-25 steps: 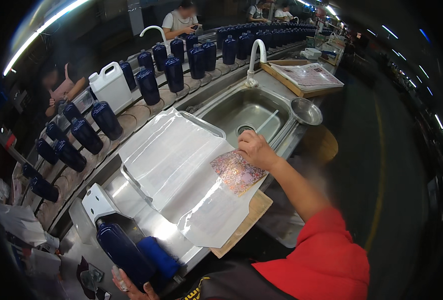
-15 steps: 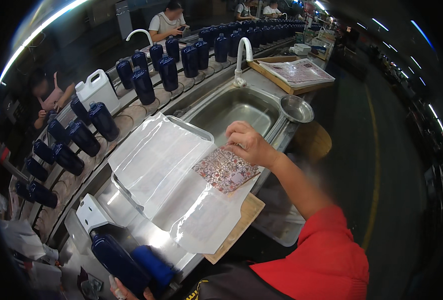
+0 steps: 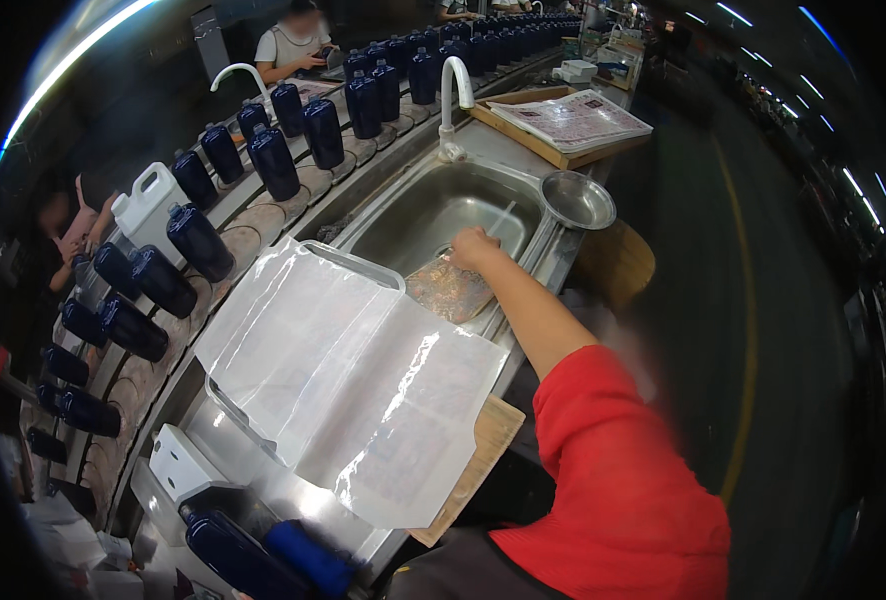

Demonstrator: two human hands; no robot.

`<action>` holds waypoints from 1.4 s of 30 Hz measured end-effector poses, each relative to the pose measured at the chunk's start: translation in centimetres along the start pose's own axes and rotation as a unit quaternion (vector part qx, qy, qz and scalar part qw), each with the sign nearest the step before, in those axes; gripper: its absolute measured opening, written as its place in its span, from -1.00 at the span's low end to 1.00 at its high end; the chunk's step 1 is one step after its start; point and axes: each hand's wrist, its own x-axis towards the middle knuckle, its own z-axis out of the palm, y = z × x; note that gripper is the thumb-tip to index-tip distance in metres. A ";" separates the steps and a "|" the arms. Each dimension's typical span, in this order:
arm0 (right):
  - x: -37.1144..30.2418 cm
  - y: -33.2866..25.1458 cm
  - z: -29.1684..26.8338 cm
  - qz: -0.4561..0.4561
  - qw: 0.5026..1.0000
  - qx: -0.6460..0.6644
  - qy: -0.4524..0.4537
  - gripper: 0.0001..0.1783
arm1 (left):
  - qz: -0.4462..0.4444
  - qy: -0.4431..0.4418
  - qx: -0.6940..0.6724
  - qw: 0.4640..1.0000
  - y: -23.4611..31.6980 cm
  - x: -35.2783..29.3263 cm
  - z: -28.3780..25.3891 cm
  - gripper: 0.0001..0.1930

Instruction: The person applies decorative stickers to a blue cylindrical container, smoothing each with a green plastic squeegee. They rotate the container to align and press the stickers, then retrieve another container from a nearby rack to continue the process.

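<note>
My right hand (image 3: 475, 248) reaches over the sink (image 3: 373, 245), fingers closed on a floral patterned sheet (image 3: 448, 292). The sheet lies low inside the basin near its close edge; its colours look duller there, and I cannot tell how deep it sits. Only a sliver of my left hand (image 3: 241, 595) shows at the lower edge, beside a dark blue bottle (image 3: 228, 545); its fingers are hidden. The bottle lies tilted, with its neck against a white stand (image 3: 185, 462). Touching the bottle's side is a bright blue cloth-like bundle (image 3: 308, 555).
Glossy translucent sheets (image 3: 313, 340) cover the counter and a wooden board (image 3: 483, 455). A white faucet (image 3: 450, 105), a metal bowl (image 3: 577, 200) and a wooden tray (image 3: 563, 158) of printed sheets surround the sink. Blue bottles (image 3: 273, 162) line a conveyor; a white jug (image 3: 151, 212) stands there. People sit beyond.
My right hand has carried the patterned sheet from above the translucent sheets forward into the sink. The view has shifted, and my left hand has nearly dropped out of it.
</note>
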 end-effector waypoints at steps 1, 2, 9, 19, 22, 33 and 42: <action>0.2 -0.1 0.4 0.020 0.999 -0.005 -0.028 -0.52 | 0.000 0.008 -0.002 1.000 0.3 -0.1 -0.3 -0.14; 0.2 -0.1 0.6 0.022 0.998 -0.033 -0.040 -0.53 | 0.005 0.016 -0.007 1.000 0.5 -0.1 -0.2 -0.14; -0.6 0.2 -1.1 0.031 0.997 -0.052 -0.048 -0.62 | 0.038 0.058 -0.025 0.997 2.2 0.6 -0.5 -0.15; -1.0 0.6 -3.0 -0.075 0.987 -0.068 0.125 -0.61 | 0.037 0.067 -0.031 0.997 2.9 -0.5 -0.4 -0.15; -1.7 0.0 -4.5 -0.122 0.982 -0.023 0.143 -0.45 | 0.021 0.064 -0.030 0.997 2.8 -1.6 0.0 -0.16; -6.3 -6.8 -8.2 -0.227 0.920 -0.045 0.317 -0.85 | 0.035 0.015 -0.056 0.998 -1.7 -0.8 -0.6 -0.20; -0.7 -3.6 -7.1 -0.111 0.966 0.128 0.194 -0.56 | 0.036 0.024 -0.088 0.995 -4.6 -1.5 -0.1 -0.22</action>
